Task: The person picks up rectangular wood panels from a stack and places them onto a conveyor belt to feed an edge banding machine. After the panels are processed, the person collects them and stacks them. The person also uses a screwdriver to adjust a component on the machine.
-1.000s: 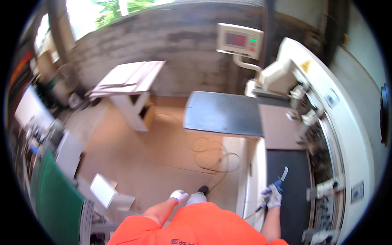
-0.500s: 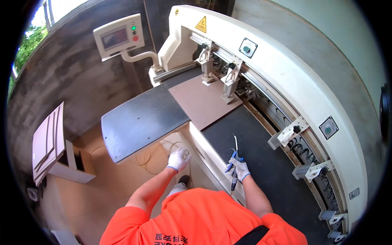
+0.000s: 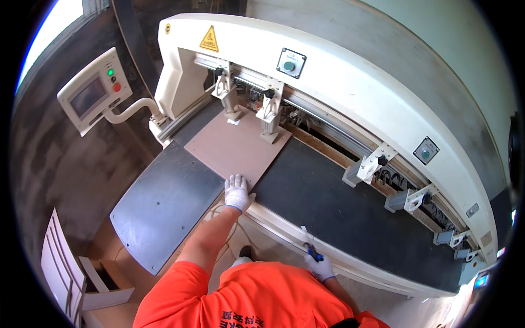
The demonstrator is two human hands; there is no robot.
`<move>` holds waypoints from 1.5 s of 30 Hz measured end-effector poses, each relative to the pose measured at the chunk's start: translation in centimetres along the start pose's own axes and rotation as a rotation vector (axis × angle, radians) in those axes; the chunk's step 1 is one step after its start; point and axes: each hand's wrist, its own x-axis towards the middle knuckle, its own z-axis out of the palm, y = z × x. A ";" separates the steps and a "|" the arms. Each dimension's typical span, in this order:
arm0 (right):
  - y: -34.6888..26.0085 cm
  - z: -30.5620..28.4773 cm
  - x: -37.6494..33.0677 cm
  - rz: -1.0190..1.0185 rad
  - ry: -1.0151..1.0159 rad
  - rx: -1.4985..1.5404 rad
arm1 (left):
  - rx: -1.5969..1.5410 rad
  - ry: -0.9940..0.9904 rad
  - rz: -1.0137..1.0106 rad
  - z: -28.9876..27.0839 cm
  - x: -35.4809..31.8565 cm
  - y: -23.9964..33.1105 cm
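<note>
My left hand (image 3: 237, 192), in a white knit glove, lies with its fingers out on the near edge of a flat brownish-pink panel (image 3: 235, 147). The panel's far side sits under two upright metal clamps (image 3: 270, 117) of a long white machine. My right hand (image 3: 321, 267), gloved as well, is wrapped round a blue-and-black air blow gun (image 3: 313, 252) at the near edge of the machine's table. The gun's thin nozzle points away from me, and its rear end is hidden by the hand.
The white machine beam (image 3: 350, 82) arches over the dark worktable (image 3: 339, 202), with more clamps (image 3: 377, 164) to the right. A grey side table (image 3: 164, 205) adjoins on the left. A control panel (image 3: 93, 90) stands on a bent arm. Several boards (image 3: 60, 268) lean at the lower left.
My left hand has moved from the open space before the machine onto the panel's near edge. My right hand has drawn the air blow gun back toward me. The view has shifted right.
</note>
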 end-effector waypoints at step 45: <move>-12.2 -1.6 4.1 -0.216 -0.086 -0.322 | -1.616 -0.015 -1.067 5.4 0.3 -4.3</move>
